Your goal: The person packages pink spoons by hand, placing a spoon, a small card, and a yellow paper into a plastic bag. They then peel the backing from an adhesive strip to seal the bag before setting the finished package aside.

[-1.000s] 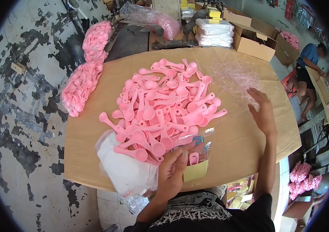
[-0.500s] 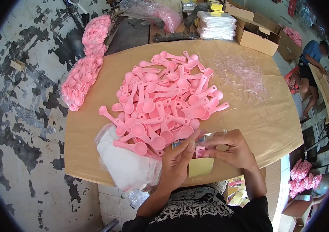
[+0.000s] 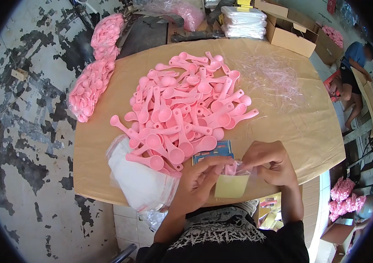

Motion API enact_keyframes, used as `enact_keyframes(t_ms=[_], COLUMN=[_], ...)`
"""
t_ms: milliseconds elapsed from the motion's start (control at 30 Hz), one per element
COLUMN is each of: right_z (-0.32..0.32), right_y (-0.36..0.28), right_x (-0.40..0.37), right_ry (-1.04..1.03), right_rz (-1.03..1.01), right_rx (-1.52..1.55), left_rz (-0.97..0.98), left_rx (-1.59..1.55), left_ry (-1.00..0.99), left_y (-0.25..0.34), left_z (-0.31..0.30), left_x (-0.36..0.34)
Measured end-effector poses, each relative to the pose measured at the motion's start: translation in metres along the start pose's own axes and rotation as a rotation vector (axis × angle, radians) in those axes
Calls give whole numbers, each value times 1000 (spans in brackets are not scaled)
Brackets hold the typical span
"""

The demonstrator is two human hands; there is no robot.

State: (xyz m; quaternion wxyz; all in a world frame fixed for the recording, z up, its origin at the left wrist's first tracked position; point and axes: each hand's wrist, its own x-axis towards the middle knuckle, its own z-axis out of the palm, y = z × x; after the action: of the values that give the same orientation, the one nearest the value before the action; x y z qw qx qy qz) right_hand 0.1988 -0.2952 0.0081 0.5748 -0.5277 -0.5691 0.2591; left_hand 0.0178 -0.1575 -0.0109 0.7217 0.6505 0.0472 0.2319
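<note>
My left hand (image 3: 198, 179) and my right hand (image 3: 273, 163) work at a small clear plastic bag (image 3: 251, 172) near the table's front edge. Fingers of both hands pinch its upper part. Inside the bag shows a pink piece (image 3: 230, 169), partly hidden by my left fingers. A pale yellow card (image 3: 231, 186) lies below it, toward my body. Just beyond my left fingertips is a blue printed card (image 3: 216, 149). A large heap of pink measuring spoons (image 3: 186, 107) spreads ahead of my hands.
A stack of white-clear plastic bags (image 3: 144, 182) lies left of my hands. Thin clear strips (image 3: 276, 81) are scattered at the right of the brown-covered table (image 3: 313, 144). Bagged pink spoons (image 3: 91, 90) line the left edge. An open cardboard box (image 3: 291, 37) stands behind; another person (image 3: 353, 72) sits far right.
My hands have moved apart, the right one slightly to the right. More of the blue printed card and the pink piece now shows between them.
</note>
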Motion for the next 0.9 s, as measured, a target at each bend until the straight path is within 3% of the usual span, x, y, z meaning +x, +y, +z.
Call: enact_keyframes(t_ms=[267,367,467,800,900], right_z=[-15,-15,-15,-32,-33], right_y=[2,-3,-5,-17,-30], right_x=[2,3,2,5,5], right_ry=[-168,-172,-191,-323,-331], right_rz=[-293,-300,-287,-153,-137], right_rx=[-322,-411,-476,-482,-537], left_rz=[32,32,17,-320,-256], left_rx=[159,235,-29,-90,-159], left_ry=[-75,-113,-22,-142,-119], left_y=[-4,-10,-15,-20,-27], left_z=[-5,-10,2,16,25], left_x=[3,1,3,-1,-2])
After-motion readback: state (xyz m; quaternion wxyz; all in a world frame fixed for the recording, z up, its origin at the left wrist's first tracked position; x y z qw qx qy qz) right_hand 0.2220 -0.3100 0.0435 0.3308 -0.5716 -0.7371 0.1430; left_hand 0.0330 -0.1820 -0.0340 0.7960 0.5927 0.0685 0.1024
